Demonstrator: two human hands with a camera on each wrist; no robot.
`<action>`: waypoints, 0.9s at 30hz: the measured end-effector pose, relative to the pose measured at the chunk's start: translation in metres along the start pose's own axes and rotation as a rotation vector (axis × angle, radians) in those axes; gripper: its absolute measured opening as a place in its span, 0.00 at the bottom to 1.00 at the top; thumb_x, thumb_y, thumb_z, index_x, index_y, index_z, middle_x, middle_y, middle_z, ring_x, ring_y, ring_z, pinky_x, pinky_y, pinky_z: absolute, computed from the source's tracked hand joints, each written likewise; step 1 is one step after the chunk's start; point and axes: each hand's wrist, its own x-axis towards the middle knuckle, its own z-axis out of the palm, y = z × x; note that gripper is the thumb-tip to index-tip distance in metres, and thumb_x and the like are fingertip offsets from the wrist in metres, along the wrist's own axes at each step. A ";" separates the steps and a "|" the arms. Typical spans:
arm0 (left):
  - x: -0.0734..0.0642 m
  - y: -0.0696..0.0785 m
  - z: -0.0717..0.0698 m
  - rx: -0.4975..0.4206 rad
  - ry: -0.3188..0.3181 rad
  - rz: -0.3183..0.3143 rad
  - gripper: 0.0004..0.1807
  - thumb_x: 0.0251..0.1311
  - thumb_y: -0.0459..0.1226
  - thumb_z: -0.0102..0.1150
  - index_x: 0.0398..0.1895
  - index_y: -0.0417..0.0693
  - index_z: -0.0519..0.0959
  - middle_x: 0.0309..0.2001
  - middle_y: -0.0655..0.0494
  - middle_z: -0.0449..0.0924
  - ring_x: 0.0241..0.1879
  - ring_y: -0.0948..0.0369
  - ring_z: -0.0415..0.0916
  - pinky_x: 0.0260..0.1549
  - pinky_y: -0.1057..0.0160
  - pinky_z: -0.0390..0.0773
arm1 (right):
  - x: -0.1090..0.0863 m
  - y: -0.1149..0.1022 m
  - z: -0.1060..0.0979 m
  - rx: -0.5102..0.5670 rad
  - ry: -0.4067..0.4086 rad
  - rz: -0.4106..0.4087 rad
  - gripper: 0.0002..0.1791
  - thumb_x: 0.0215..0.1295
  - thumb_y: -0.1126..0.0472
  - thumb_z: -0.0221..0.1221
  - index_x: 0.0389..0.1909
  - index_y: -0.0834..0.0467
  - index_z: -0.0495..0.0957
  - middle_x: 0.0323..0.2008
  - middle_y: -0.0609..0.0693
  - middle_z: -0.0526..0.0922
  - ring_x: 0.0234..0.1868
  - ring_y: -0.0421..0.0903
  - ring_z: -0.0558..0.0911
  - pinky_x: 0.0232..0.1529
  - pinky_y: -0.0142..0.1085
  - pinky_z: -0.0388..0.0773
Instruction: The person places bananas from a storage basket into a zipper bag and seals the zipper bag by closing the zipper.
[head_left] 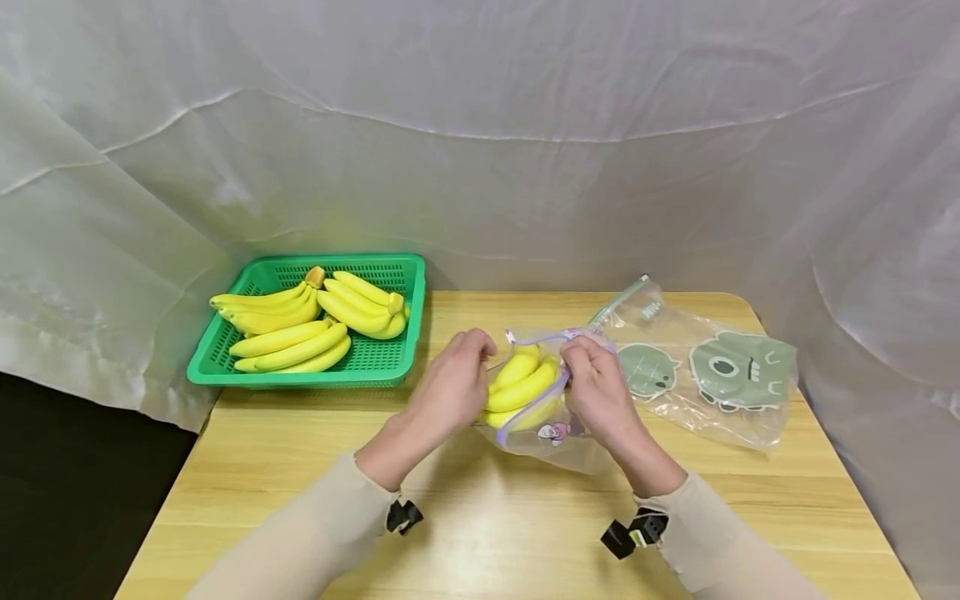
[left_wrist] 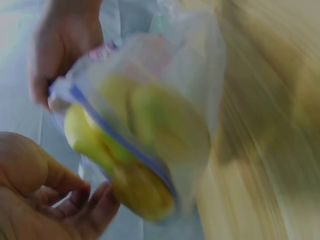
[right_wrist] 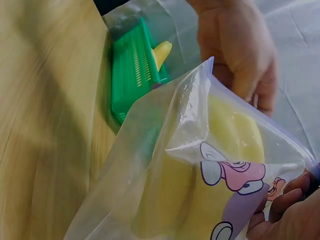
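While the right hand (head_left: pixel 602 387) is pinching the purple-zipped bag (head_left: pixel 585 454) midway between the tabletop's (head_left: pixel 465 533) side edges, we're seeing one banana bunch (head_left: pixel 521 389) inside; the left hand (head_left: pixel 452 379) is bending at its mouth, gripping or not, we cannot tell. We're counting three more bunches (head_left: pixel 292 348) in the green basket (head_left: pixel 315 380) at the far left corner, plus a second bag (head_left: pixel 750 429) at the far right, showing two green cartoon creatures (head_left: pixel 738 371), its white print (head_left: pixel 652 311) proving too small to read.
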 end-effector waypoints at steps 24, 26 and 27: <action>-0.001 0.011 -0.027 0.111 -0.113 -0.008 0.11 0.76 0.44 0.61 0.38 0.47 0.77 0.28 0.56 0.77 0.27 0.58 0.74 0.26 0.60 0.74 | -0.008 -0.015 -0.007 -0.564 -0.038 -0.256 0.18 0.71 0.62 0.51 0.18 0.53 0.66 0.17 0.46 0.65 0.19 0.43 0.64 0.20 0.35 0.62; -0.002 0.018 -0.029 0.075 -0.119 -0.015 0.11 0.74 0.45 0.63 0.38 0.49 0.77 0.28 0.57 0.77 0.27 0.59 0.74 0.25 0.61 0.74 | -0.010 -0.016 -0.007 -0.595 -0.022 -0.275 0.17 0.70 0.63 0.51 0.18 0.53 0.66 0.17 0.47 0.65 0.18 0.43 0.65 0.20 0.36 0.63; -0.002 0.020 -0.030 0.059 -0.109 -0.021 0.11 0.74 0.45 0.63 0.37 0.50 0.77 0.27 0.56 0.77 0.26 0.59 0.73 0.24 0.61 0.73 | -0.010 -0.016 -0.008 -0.611 -0.012 -0.286 0.18 0.69 0.63 0.51 0.17 0.53 0.66 0.17 0.47 0.65 0.18 0.43 0.64 0.20 0.36 0.63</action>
